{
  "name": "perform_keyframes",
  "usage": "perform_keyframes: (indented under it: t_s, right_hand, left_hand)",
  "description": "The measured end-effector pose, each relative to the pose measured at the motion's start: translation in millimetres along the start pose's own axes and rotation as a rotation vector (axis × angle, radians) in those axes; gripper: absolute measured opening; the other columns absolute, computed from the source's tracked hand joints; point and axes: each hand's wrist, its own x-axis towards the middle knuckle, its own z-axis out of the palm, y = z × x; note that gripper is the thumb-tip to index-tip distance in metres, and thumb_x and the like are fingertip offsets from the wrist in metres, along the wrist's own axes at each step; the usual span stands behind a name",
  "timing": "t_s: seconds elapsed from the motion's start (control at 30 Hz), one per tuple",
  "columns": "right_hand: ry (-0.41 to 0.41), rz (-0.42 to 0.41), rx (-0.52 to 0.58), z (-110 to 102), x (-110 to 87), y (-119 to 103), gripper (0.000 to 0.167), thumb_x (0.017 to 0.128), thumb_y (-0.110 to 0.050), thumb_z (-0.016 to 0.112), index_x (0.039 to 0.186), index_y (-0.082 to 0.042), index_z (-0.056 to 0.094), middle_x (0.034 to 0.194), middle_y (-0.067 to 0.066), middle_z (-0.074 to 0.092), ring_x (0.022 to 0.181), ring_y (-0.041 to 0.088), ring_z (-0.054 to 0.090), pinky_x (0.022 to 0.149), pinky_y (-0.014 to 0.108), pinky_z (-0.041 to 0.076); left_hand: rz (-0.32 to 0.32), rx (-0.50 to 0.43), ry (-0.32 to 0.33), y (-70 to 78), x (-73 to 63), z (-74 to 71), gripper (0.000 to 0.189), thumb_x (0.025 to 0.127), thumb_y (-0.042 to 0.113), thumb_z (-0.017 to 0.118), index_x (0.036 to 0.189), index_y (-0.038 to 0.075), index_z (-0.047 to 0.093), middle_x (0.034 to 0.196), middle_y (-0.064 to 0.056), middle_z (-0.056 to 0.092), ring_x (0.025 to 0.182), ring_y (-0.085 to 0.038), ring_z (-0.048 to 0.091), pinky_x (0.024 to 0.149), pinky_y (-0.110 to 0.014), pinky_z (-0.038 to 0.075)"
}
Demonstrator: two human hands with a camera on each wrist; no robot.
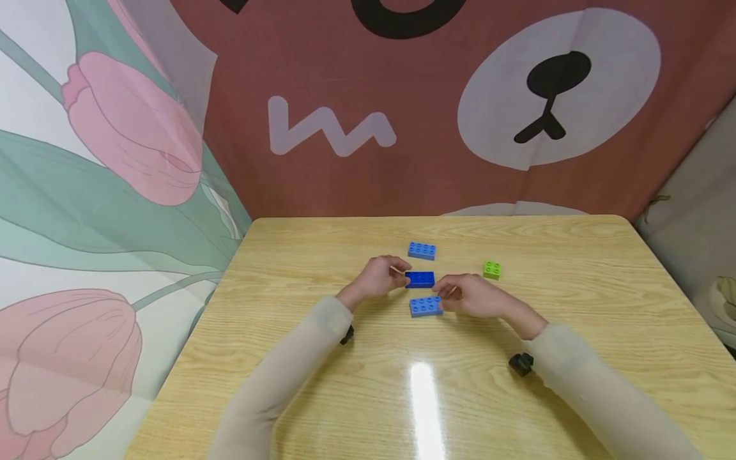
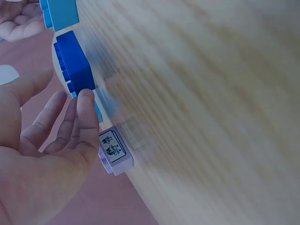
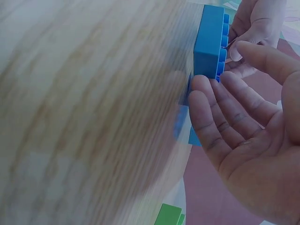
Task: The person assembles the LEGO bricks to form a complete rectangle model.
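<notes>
Three eight-stud toy bricks lie in a column on the table. The dark blue brick (image 1: 420, 279) is in the middle, between a near lighter blue brick (image 1: 424, 308) and a far lighter blue brick (image 1: 422, 250). My left hand (image 1: 376, 278) is at the left end of the dark blue brick, its fingers loosely bent and fingertips right by that end. My right hand (image 1: 474, 296) hovers palm inward at the right ends of the dark blue and near bricks, fingers relaxed. A lilac brick (image 2: 115, 147) with a printed picture shows past the left fingers; the head view hides it.
A small green four-stud brick (image 1: 491, 270) lies to the right, beyond my right hand. The wooden table (image 1: 322, 396) ends at a hanging cloth (image 1: 420, 179) with a bear print. A floral cloth (image 1: 132, 191) hangs along the left side.
</notes>
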Motion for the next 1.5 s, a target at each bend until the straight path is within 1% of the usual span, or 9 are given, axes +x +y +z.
perform_keyframes:
  t_s: [0.17, 0.3, 0.4, 0.6, 0.77, 0.93, 1.1, 1.33, 1.5]
  right_hand:
    - [-0.004, 0.016, 0.008, 1, 1.2, 2, 0.037, 0.093, -0.021, 0.071, 0.127, -0.007, 0.064, 0.116, 0.006, 0.07, 0.103, 0.02, 0.068, 0.088, 0.039, 0.057]
    - [-0.007, 0.043, -0.002, 3, 3.0, 3, 0.039, 0.091, -0.02, 0.073, 0.127, -0.009, 0.064, 0.12, 0.006, 0.07, 0.096, 0.014, 0.067, 0.082, 0.034, 0.056]
    - [-0.011, 0.067, 0.013, 6, 4.8, 2, 0.038, 0.09, -0.018, 0.074, 0.126, -0.009, 0.065, 0.121, 0.006, 0.07, 0.089, 0.011, 0.066, 0.078, 0.031, 0.055]
    - [-0.01, 0.084, 0.031, 7, 6.3, 1, 0.034, 0.09, -0.013, 0.073, 0.123, -0.01, 0.068, 0.115, 0.004, 0.072, 0.08, 0.01, 0.065, 0.072, 0.029, 0.053]
    - [0.0, 0.089, 0.019, 5, 4.8, 4, 0.034, 0.09, -0.012, 0.073, 0.123, -0.01, 0.068, 0.115, 0.005, 0.072, 0.082, 0.009, 0.066, 0.073, 0.029, 0.055]
    - [0.012, 0.091, 0.016, 3, 3.5, 7, 0.033, 0.089, -0.013, 0.073, 0.122, -0.011, 0.068, 0.119, 0.008, 0.071, 0.086, 0.01, 0.067, 0.075, 0.03, 0.056]
    - [0.03, 0.098, -0.008, -1, 1.2, 9, 0.032, 0.09, -0.015, 0.073, 0.121, -0.011, 0.069, 0.117, 0.009, 0.072, 0.089, 0.012, 0.068, 0.075, 0.03, 0.057]
    - [0.053, 0.125, -0.01, -8, -5.3, 16, 0.033, 0.09, -0.014, 0.073, 0.122, -0.008, 0.068, 0.116, 0.011, 0.071, 0.093, 0.017, 0.067, 0.075, 0.032, 0.056]
    - [0.071, 0.143, -0.015, -12, -6.9, 21, 0.033, 0.091, -0.014, 0.073, 0.123, -0.007, 0.067, 0.116, 0.013, 0.07, 0.095, 0.02, 0.067, 0.076, 0.033, 0.057]
  left_hand:
    - [0.004, 0.017, -0.001, -1.4, 4.2, 4.0, 0.03, 0.093, 0.02, 0.073, 0.122, 0.013, 0.07, 0.12, -0.006, 0.07, 0.101, -0.017, 0.071, 0.078, -0.025, 0.057]
    - [0.006, 0.038, -0.003, -1.9, 8.0, 6.4, 0.03, 0.092, 0.019, 0.074, 0.121, 0.013, 0.07, 0.119, -0.006, 0.069, 0.099, -0.015, 0.07, 0.076, -0.023, 0.056]
    - [-0.004, 0.048, -0.008, -2.1, 10.3, 7.4, 0.03, 0.091, 0.018, 0.074, 0.121, 0.013, 0.07, 0.119, -0.005, 0.069, 0.097, -0.014, 0.069, 0.074, -0.021, 0.055]
    - [-0.014, 0.063, -0.016, -1.8, 11.6, 8.1, 0.029, 0.091, 0.015, 0.074, 0.12, 0.012, 0.071, 0.118, -0.006, 0.069, 0.095, -0.014, 0.068, 0.072, -0.022, 0.055]
    - [-0.011, 0.085, -0.019, -1.0, 9.8, 6.7, 0.028, 0.092, 0.015, 0.073, 0.12, 0.013, 0.071, 0.118, -0.005, 0.07, 0.094, -0.013, 0.068, 0.075, -0.021, 0.055]
    - [-0.025, 0.065, -0.031, -1.1, 4.7, 3.8, 0.028, 0.092, 0.013, 0.073, 0.12, 0.012, 0.071, 0.119, -0.006, 0.07, 0.098, -0.016, 0.069, 0.073, -0.023, 0.056]
    - [-0.025, 0.057, -0.035, -5.3, 1.3, 0.6, 0.028, 0.092, 0.012, 0.072, 0.12, 0.012, 0.071, 0.119, -0.006, 0.07, 0.1, -0.017, 0.07, 0.075, -0.024, 0.056]
    - [-0.01, 0.077, -0.036, -10.7, -1.6, -1.6, 0.029, 0.093, 0.013, 0.072, 0.121, 0.012, 0.07, 0.118, -0.006, 0.07, 0.092, -0.012, 0.066, 0.072, -0.022, 0.053]
    - [-0.014, 0.08, -0.045, -10.3, -3.0, -2.7, 0.029, 0.093, 0.013, 0.072, 0.122, 0.011, 0.07, 0.117, -0.006, 0.07, 0.087, -0.01, 0.064, 0.072, -0.022, 0.052]
